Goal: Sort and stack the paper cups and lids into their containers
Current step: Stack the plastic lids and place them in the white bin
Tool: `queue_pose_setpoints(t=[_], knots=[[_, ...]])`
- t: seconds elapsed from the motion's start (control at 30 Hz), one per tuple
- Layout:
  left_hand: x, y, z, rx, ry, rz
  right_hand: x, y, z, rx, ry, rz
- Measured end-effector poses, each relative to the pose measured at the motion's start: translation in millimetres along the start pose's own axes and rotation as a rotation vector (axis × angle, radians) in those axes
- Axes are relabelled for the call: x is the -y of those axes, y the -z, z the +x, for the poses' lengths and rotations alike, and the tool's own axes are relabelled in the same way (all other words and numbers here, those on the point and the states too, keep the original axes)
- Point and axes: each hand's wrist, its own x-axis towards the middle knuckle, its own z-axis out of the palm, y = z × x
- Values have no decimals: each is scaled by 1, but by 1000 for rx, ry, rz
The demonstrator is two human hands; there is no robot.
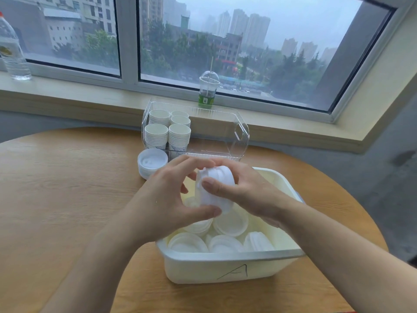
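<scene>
1. Nearest: white rectangular plastic tub (216,267) on the round wooden worktop (67,199); a handwritten black "A" on its front wall.
2. Inside the tub: loose white plastic lids (230,222), some nested in short stacks, lying at mixed angles.
3. Left hand (167,199) and right hand (246,190) both held above the tub, clamped together on one small stack of white lids (214,188); stack tilted on its side, left thumb under it, right thumb across the front.
4. Behind the tub: clear plastic bin with cut-out handle (239,132), touching or just beside the tub's far edge, cannot tell which.
5. Left part of the clear bin holds five upright stacks of white paper cups (168,129); blue print low on the cups, not readable. Right part of the bin looks bare.
6. Just left of the clear bin, on the worktop: stack of white lids, upside down (152,164).
7. On the window sill (90,98): clear dome-lid drink cup with straw and green label (208,91), text too small to read.
8. Far left on the sill: clear plastic water bottle (11,46), label unreadable.
</scene>
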Motion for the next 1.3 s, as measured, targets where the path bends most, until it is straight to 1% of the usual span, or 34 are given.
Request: queue_pose_setpoints(t=[0.13,0.27,0.37,0.57,0.63,0.8,0.9,0.97,1.07,1.13,1.3], knots=[[2,-1,1,-11,-16,-6,6,-3,5,-76,1,28],[1,-1,2,-8,-29,-29,8,-11,8,-34,-21,-18],[1,-1,2,-25,-21,-32,6,-16,9,11,-64,-3],[3,3,0,-96,13,-46,6,-7,-1,158,-68,294],[2,4,0,-98,6,-79,3,-2,-3,191,-56,340],[1,6,-2,-59,1,-203,5,2,-8,99,7,312],[-1,8,-2,-36,3,-253,6,4,-10,72,35,271],[-2,8,-1,-42,6,-273,6,5,-12,10,53,199],[-3,8,-1,-64,19,-285,4,10,-14,-99,113,19],[-4,9,-2,-60,10,-279,5,11,-15,-110,135,-47],[-8,7,-2,-47,-30,-286,9,11,-18,-96,138,-26]])
